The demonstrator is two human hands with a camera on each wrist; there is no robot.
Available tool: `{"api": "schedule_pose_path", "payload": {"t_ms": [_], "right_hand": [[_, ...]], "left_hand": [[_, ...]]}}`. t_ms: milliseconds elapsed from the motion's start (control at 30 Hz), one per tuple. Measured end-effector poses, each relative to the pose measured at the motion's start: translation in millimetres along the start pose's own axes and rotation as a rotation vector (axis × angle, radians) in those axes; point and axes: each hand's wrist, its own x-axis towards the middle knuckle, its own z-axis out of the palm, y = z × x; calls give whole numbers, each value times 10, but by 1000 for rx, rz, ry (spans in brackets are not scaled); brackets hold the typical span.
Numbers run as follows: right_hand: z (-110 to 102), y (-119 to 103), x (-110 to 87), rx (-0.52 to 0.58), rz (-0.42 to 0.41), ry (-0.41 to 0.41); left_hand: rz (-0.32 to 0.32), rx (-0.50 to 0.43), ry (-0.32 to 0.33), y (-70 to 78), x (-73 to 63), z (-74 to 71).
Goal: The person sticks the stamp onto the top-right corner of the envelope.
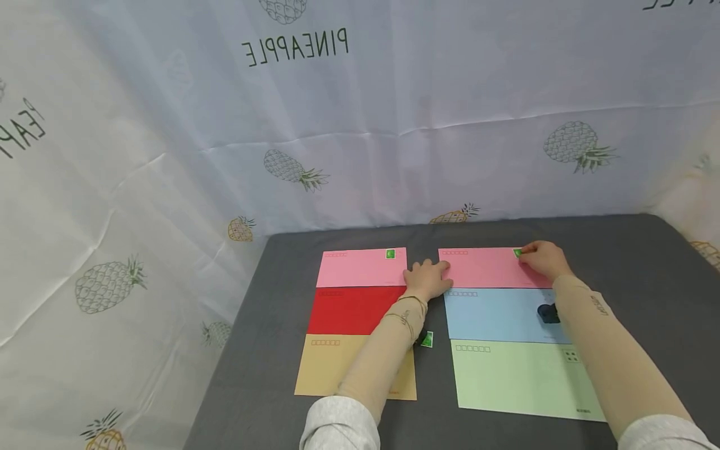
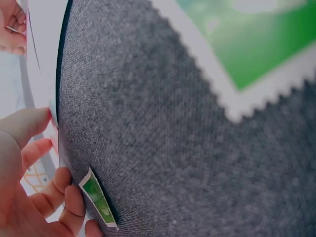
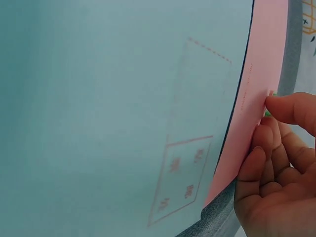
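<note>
My right hand pinches a small green stamp at the upper right corner of the right-hand pink envelope. In the right wrist view, the thumb of the right hand covers most of the stamp, and the other fingers rest by the envelope's edge. My left hand lies with fingers spread in the gap between two columns of envelopes, its fingertips touching that pink envelope's left edge. In the left wrist view, a loose green stamp lies on the cloth beside the left hand.
Left column: a pink envelope bearing a green stamp, a red envelope and a tan one. Right column: blue and light green envelopes. Another stamp lies between columns on grey cloth.
</note>
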Motion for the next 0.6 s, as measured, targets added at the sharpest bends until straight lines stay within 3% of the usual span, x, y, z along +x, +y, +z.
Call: {"api": "schedule_pose_path", "payload": {"t_ms": [333, 600], "right_hand": [[38, -42, -57, 20, -61, 63], [15, -220, -161, 65, -110, 49]], "left_hand": [[62, -55, 58, -40, -16, -4], [113, -112, 117, -127, -86, -96]]}}
